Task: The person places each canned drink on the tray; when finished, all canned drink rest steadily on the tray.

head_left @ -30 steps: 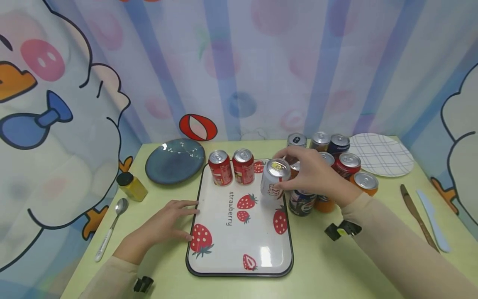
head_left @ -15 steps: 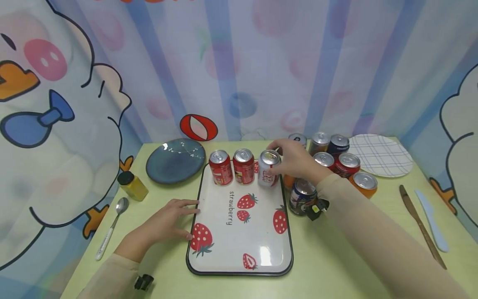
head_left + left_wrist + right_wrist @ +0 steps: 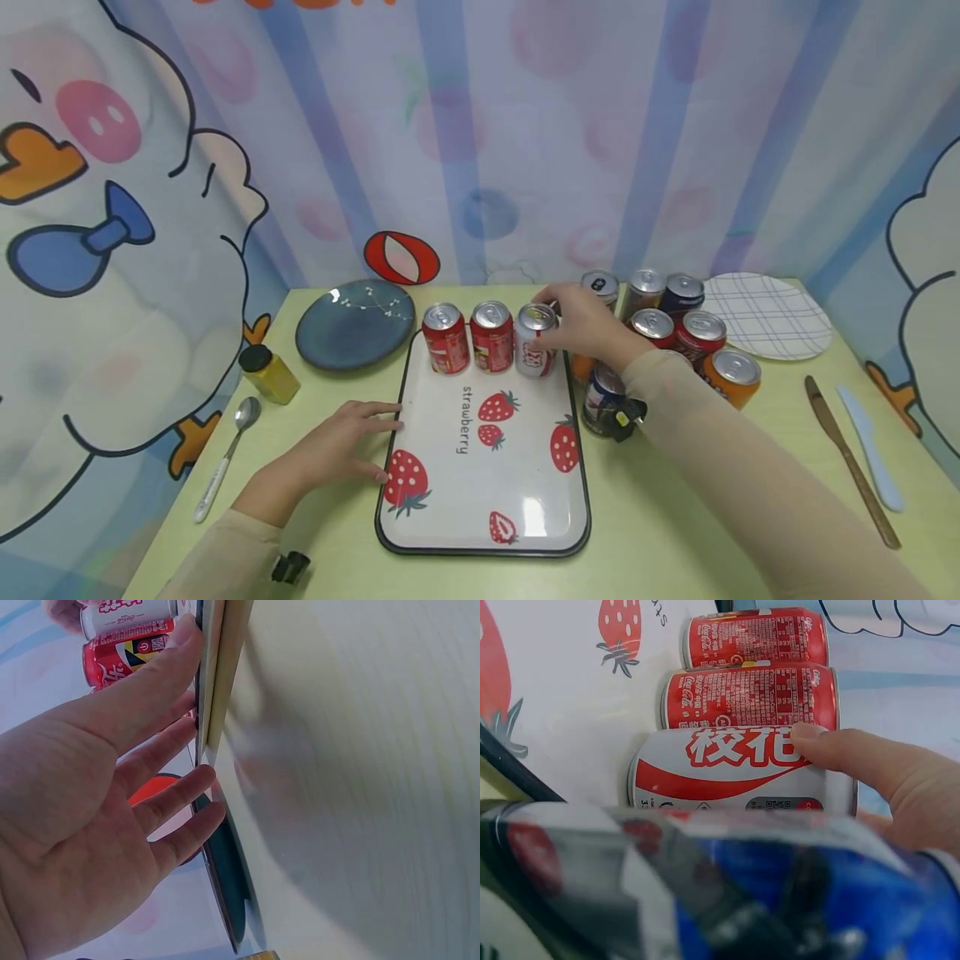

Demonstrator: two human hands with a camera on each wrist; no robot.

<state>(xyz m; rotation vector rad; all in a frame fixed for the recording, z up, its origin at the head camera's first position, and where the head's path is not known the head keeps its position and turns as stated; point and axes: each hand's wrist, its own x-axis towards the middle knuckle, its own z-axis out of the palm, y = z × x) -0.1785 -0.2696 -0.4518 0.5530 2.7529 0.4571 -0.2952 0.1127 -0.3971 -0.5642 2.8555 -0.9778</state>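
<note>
My right hand holds a white and red soda can near its top, at the far right corner of the strawberry-print tray. Thumb and fingers lie on opposite sides of it. The can is upright in line with two red cola cans on the tray's far end, close beside the nearer one. In the right wrist view, the thumb presses the white can below its top rim. My left hand rests at the tray's left edge, fingers spread and fairly straight, fingertips at the rim.
Right of the tray stand several more cans, among them a dark blue one and an orange one. A checked plate, a brown knife and a light blue knife lie farther right. Left are a dark plate, yellow jar and spoon.
My right hand has carried the white can left and away from me, from over the tray's right side into line beside the red cans. The left hand has stayed at the tray edge.
</note>
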